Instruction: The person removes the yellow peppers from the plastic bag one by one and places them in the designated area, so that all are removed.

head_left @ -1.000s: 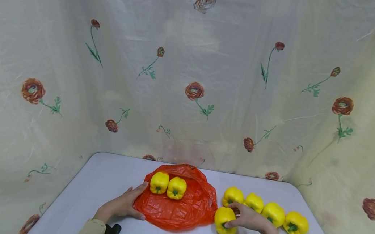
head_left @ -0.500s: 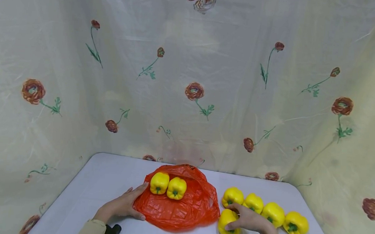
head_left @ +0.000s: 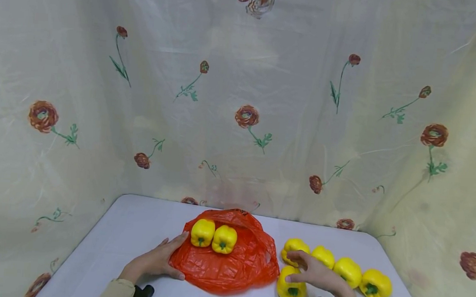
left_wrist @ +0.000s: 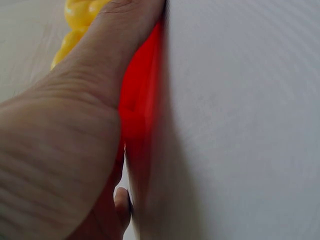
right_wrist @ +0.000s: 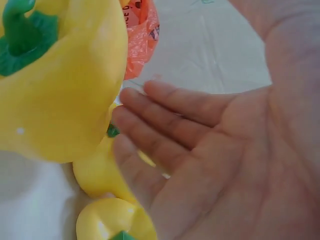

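Note:
A red plastic bag lies spread on the table, with two yellow bell peppers, a left one and a right one, at its mouth. My left hand rests against the bag's left edge, thumb and fingers spread. Beside the bag's right edge stands another yellow bell pepper, its green stem towards me. Over it is my right hand, thumb and fingers apart. In the right wrist view the right hand's palm faces the pepper with extended fingers and nothing gripped.
Several more yellow bell peppers form a slanting row behind and right of my right hand, from the back one to the rightmost. The white table meets a flowered curtain at the back and sides.
The pepper at my right hand moved slightly right, away from the bag's middle. My right fingers have since loosened from it and lifted a little. The left hand stays put.

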Demonstrator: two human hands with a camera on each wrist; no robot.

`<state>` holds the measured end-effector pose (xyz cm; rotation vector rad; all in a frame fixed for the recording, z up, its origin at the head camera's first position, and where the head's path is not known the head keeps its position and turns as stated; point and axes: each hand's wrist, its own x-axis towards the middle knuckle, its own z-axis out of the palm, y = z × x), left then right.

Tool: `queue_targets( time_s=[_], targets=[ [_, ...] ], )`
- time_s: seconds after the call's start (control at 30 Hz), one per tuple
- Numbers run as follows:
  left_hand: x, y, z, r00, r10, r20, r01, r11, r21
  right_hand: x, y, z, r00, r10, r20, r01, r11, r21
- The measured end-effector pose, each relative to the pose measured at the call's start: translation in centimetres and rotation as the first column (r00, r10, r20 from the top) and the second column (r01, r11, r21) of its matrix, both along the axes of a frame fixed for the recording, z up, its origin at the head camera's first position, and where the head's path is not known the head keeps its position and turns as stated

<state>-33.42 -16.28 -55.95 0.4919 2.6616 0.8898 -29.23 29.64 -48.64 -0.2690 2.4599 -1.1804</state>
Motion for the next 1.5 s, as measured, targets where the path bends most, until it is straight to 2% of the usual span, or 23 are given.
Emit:
queue_targets(
  time_s=[0.1, 0.2, 0.37, 0.63, 1.2, 1.5],
  targets=[
    [0.0, -0.1, 0.0, 1.000, 0.005, 0.004, -0.005, 1.000, -0.002, -0.1, -0.1, 0.2, 1.000, -0.022, -0.019, 0.020, 0.997, -0.072],
    [0.0, -0.1, -0.1, 1.000, 0.008, 0.006, -0.008, 1.000, -0.002, -0.3, -0.3, 0.3, 0.995, -0.088, -0.049, 0.082, 0.989, -0.120],
    [0.0, -0.1, -0.2, 1.000, -0.004, -0.003, 0.004, 1.000, 0.002, -0.6, -0.7, 0.5, 0.976, -0.183, -0.121, 0.166, 0.976, -0.139],
    [0.0, -0.3, -0.3, 1.000, -0.006, 0.002, 0.006, 1.000, 0.008, -0.9, -1.2, 0.4, 0.952, -0.248, -0.183, 0.219, 0.962, -0.165],
    [-0.2, -0.2, -0.5, 1.000, 0.008, 0.007, -0.008, 1.000, 0.002, -1.2, -3.4, 0.6, 0.940, -0.287, -0.185, 0.255, 0.950, -0.178],
    [-0.3, -0.2, -0.4, 1.000, -0.016, -0.017, 0.016, 1.000, 0.001, -1.2, -4.8, 1.0, 0.944, -0.256, -0.207, 0.212, 0.954, -0.214]
  ],
)
